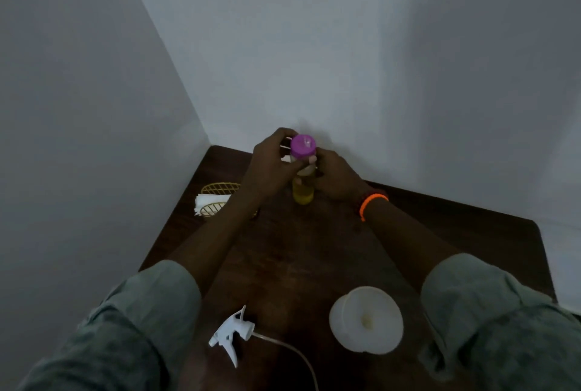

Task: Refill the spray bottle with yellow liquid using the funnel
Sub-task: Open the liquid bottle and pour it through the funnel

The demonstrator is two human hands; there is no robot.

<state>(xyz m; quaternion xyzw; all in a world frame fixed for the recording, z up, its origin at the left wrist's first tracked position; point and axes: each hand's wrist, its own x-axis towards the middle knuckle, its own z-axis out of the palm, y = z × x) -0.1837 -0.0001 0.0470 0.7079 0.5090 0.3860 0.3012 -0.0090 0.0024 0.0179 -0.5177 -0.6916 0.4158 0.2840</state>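
Up near the far corner of the table (345,252), both hands close around a bottle (303,192) that stands upright on the dark wood, yellow liquid showing in its lower part. Its purple cap (303,146) is on top. The left hand (270,167) wraps the neck and upper body from the left, fingers curled just under the cap; the right hand (336,175), with an orange band (372,202) at the wrist, presses in from the right, thumb against the bottle below the cap. Whether either hand is turning the cap is hard to say in this dim view. Near the front edge lies the white spray head (231,332) on its side, its thin tube (292,353) trailing to the right. Just right of it sits the white funnel (366,320), wide mouth up, a yellowish stain at its centre. A gold wire holder (217,198) with white paper stands at the table's left edge, behind the left forearm.
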